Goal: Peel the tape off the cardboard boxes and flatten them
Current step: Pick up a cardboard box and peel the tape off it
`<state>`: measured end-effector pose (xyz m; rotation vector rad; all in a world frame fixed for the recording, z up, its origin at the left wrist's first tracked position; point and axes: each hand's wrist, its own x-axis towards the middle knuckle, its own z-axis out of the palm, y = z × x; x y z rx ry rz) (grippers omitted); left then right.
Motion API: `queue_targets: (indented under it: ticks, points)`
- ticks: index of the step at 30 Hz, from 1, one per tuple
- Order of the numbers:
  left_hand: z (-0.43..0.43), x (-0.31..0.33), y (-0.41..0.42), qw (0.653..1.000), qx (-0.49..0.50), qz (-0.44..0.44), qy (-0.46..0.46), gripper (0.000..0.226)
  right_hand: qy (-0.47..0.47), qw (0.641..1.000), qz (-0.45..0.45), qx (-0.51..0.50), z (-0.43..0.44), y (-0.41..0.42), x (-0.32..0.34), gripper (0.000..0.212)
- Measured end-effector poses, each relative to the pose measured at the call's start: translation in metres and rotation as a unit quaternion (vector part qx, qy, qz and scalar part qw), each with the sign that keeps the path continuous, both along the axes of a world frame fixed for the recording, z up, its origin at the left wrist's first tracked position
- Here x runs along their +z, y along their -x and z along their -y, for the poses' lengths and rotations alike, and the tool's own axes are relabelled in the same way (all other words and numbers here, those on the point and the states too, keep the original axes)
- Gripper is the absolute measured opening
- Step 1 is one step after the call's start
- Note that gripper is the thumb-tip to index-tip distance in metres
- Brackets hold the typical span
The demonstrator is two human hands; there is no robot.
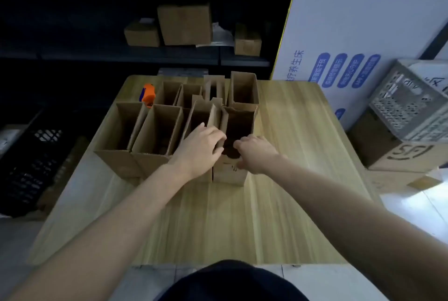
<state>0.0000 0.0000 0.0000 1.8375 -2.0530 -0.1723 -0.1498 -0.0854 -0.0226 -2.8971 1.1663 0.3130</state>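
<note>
Several open-topped cardboard boxes stand upright in two rows on the wooden table (303,155). The front right box (238,126) is between my hands. My left hand (201,147) grips its left wall, with the fingers curled over the top edge. On the near right rim of the same box, my right hand (255,152) has its fingers curled over the edge. Left of it stand two more front boxes (155,128) (121,128). No tape is visible from this angle.
An orange and blue tool (148,94) lies at the table's back left, behind the boxes. Dark shelves with cardboard boxes (185,24) stand behind the table. A white printed board (363,21) leans at the right, above a grey crate (412,104) on a carton. A black crate (31,162) sits on the floor to the left.
</note>
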Motion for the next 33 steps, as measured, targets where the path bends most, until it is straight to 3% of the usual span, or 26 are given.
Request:
queue_targets:
  ticks: [2,6,9,11,15,19,23,27,31,33]
  points:
    - [-0.001,-0.004,-0.001,1.000,-0.004,-0.013,-0.010,0.028,-0.012,0.999,-0.034,-0.008,-0.002,-0.004,-0.007,0.037]
    - [-0.007,-0.012,0.000,0.999,-0.006,-0.028,-0.023,0.029,0.024,0.998,-0.065,-0.013,-0.006,-0.004,-0.020,0.010]
    - [-0.007,-0.014,-0.002,0.999,-0.013,-0.027,-0.021,0.028,0.042,0.997,-0.057,-0.022,-0.003,0.001,-0.020,0.010]
    - [-0.007,-0.015,-0.001,0.999,-0.016,-0.030,-0.021,0.029,0.049,0.998,-0.027,-0.024,0.000,0.006,-0.016,0.010]
    - [0.002,-0.015,0.007,0.999,-0.011,-0.037,-0.005,0.033,0.006,0.990,0.115,-0.086,0.011,0.020,0.014,0.018]
    - [0.014,-0.015,0.022,0.998,0.002,-0.056,-0.014,0.047,-0.101,0.945,0.235,-0.207,0.022,0.045,0.045,0.025]
    - [0.021,-0.018,0.033,0.996,-0.012,-0.065,-0.064,0.065,-0.217,0.853,0.344,-0.328,0.032,0.077,0.046,0.019]
    - [0.025,-0.025,0.041,0.990,-0.035,-0.088,-0.105,0.068,-0.290,0.769,0.382,-0.423,0.034,0.105,0.029,0.032]
    - [0.029,-0.035,0.050,0.977,-0.034,-0.147,-0.148,0.062,-0.329,0.727,0.378,-0.469,0.027,0.128,0.001,0.034]
    - [0.030,-0.038,0.054,0.973,-0.029,-0.174,-0.149,0.059,-0.296,0.741,0.376,-0.472,0.023,0.134,-0.010,0.034]
